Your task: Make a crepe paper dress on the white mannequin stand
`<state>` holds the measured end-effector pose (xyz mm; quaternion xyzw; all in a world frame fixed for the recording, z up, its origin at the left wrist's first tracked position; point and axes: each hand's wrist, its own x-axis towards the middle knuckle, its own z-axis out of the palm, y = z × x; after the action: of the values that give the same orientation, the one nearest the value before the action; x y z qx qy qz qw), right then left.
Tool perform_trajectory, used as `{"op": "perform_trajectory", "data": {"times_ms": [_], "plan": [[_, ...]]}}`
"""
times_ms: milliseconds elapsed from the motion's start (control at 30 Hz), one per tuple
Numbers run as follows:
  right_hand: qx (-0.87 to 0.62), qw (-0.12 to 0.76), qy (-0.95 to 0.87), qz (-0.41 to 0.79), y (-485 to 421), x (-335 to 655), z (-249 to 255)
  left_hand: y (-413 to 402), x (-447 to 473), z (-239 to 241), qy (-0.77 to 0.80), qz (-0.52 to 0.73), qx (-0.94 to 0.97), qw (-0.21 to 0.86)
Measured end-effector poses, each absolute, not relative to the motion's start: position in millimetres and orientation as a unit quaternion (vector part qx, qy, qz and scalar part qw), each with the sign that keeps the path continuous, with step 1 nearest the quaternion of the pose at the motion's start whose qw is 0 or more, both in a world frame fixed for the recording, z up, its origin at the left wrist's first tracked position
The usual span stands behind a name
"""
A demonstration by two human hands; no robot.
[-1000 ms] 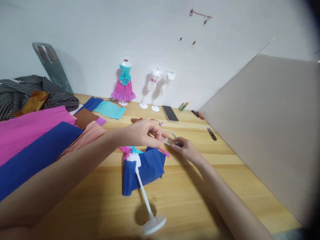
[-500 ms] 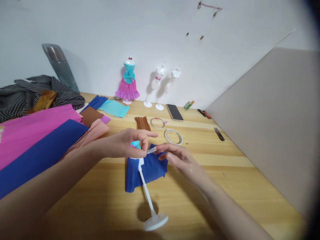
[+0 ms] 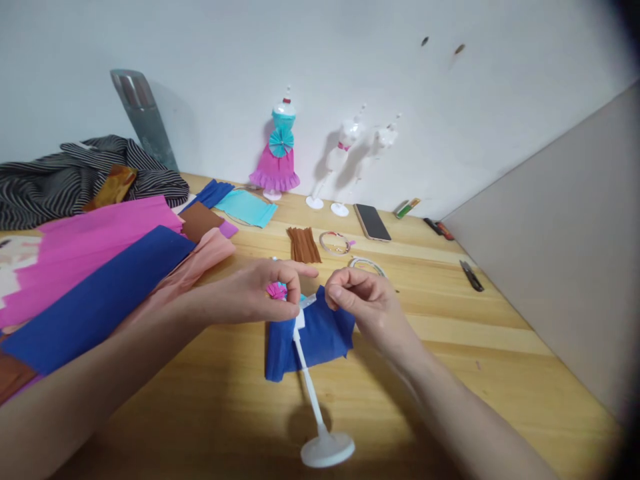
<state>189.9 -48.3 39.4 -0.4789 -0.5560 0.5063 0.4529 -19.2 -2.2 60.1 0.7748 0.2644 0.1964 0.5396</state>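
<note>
My left hand (image 3: pixel 273 290) is closed in a pinch on a small whitish strip, apparently double-sided tape (image 3: pixel 309 301), whose free end sticks out to the right. Just right of that end, my right hand (image 3: pixel 363 297) has its thumb and forefinger pressed together; whatever may be between them is too small to see. Below the left hand runs the white stem (image 3: pixel 310 387) of a miniature dress form, its round base (image 3: pixel 327 450) toward me. Its upper part is mostly hidden, with a pink ruffled piece (image 3: pixel 277 290) showing. Dark blue crepe paper (image 3: pixel 325 333) lies beneath.
A dressed mini mannequin (image 3: pixel 277 153) and two bare white ones (image 3: pixel 346 143) stand by the wall. Tape rolls (image 3: pixel 367 265), pleated brown paper (image 3: pixel 303 245), a phone (image 3: pixel 373 222) and a utility knife (image 3: pixel 471 276) lie around. Coloured crepe sheets (image 3: pixel 105 300) cover the left.
My right hand has drawn its fingers into a pinch, apart from the strip's end. The left hand keeps its pinch. The whole view has shifted, with things appearing farther right.
</note>
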Motion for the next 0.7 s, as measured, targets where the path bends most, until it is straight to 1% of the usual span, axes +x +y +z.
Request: {"op": "perform_trajectory", "data": {"times_ms": [167, 333, 500, 700], "plan": [[-0.446, 0.429, -0.572, 0.539, -47, 184, 34, 0, -19, 56, 0.266, 0.191, 0.764, 0.556], [-0.470, 0.416, -0.591, 0.506, -46, 173, 40, 2, -19, 50, 0.274, 0.193, 0.761, 0.555], [-0.499, 0.425, -0.598, 0.462, -44, 173, 40, 7, -20, 45, 0.282, 0.223, 0.755, 0.549], [-0.524, 0.451, -0.602, 0.400, -42, 173, 40, 20, -29, 40, 0.318, 0.266, 0.769, 0.486]]}}
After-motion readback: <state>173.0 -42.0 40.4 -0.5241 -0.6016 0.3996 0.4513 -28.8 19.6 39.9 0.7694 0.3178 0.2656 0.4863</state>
